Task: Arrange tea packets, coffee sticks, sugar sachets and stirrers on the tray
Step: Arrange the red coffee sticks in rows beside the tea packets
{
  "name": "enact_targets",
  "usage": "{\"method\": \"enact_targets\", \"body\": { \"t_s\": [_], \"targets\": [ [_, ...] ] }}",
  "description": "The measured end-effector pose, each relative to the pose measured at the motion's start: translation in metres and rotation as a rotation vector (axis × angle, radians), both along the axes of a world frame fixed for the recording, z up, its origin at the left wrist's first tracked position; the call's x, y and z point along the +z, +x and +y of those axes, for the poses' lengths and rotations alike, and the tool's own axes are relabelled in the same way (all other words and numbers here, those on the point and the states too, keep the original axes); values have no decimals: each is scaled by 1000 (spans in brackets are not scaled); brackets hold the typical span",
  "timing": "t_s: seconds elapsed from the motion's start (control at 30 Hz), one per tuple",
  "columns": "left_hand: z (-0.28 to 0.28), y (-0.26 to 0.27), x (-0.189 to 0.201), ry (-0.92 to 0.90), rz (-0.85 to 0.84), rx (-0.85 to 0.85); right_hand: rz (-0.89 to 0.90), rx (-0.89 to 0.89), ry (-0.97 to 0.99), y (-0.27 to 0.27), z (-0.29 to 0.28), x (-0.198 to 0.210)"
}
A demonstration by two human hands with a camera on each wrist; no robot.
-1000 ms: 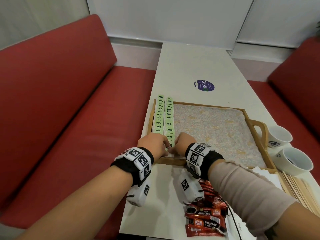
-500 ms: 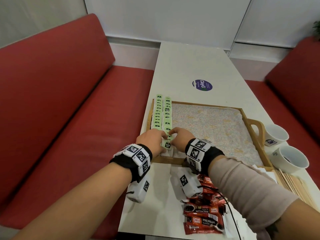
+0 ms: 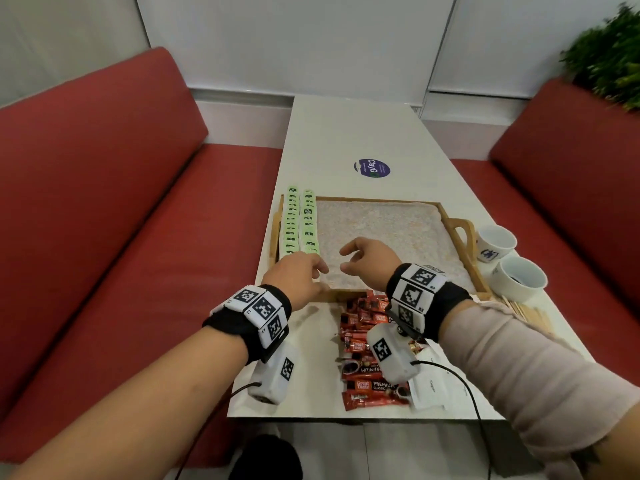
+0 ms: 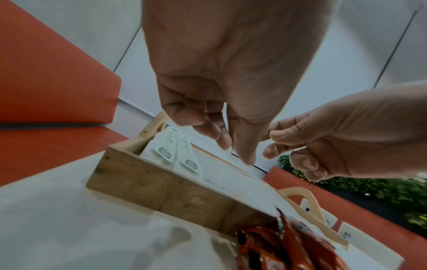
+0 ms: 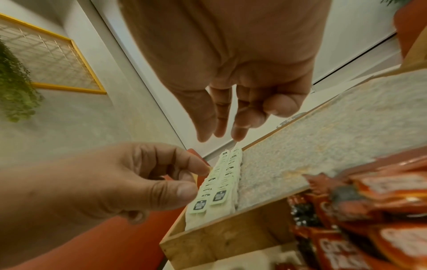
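Café booth: red benches (image 3: pixel 104 220), white table (image 3: pixel 346 133)

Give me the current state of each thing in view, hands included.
tray: on the table, mostly bare.
tea packets: two overlapping rows along the tray's left side.
coffee sticks: loose pile on the table, outside the tray.
stirrers: stacked on the table, right of the tray.
cups: two, upright, beside the tray's right handle.
left hand: empty, fingers loosely curled.
right hand: empty, fingers relaxed.

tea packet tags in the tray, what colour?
Pale green with a dark logo block, on the tea packets in the wooden tray. Right wrist view shows it best.
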State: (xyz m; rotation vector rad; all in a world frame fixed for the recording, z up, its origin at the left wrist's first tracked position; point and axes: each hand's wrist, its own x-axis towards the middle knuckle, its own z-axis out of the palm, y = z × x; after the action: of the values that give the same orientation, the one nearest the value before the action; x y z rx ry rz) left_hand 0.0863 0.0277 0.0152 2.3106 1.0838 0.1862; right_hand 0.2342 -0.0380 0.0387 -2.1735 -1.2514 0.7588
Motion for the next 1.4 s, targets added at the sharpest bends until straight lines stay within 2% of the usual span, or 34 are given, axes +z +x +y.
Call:
{"method": "enact_targets", "body": {
  "t_s": [0.33,0.5,0.67,0.83,1.0,1.23,1.4],
  "targets": [
    [-32,13,5,-4,7,-175,-59,-11,-11,4,-58,12],
    [-41,13,-2,29,72,-260,-116,-28,-74,-2,-86,8],
    [-56,-1,-7,21,64,-308,-161,29,-178,-19,-112,-2],
    [-71,-10,-8,12,99,-382,-350,48,-331,-37,-136,-12],
    [-89,-17,-17,26,193,-386,-477,47,-413,-46,-149,-27],
    [-107,-17,-31,30,297,-298,-421,95,-353,-54,-146,-57],
    [-109,-12,-36,26,341,-236,-395,128,-282,-58,-131,-62]
  ]
}}
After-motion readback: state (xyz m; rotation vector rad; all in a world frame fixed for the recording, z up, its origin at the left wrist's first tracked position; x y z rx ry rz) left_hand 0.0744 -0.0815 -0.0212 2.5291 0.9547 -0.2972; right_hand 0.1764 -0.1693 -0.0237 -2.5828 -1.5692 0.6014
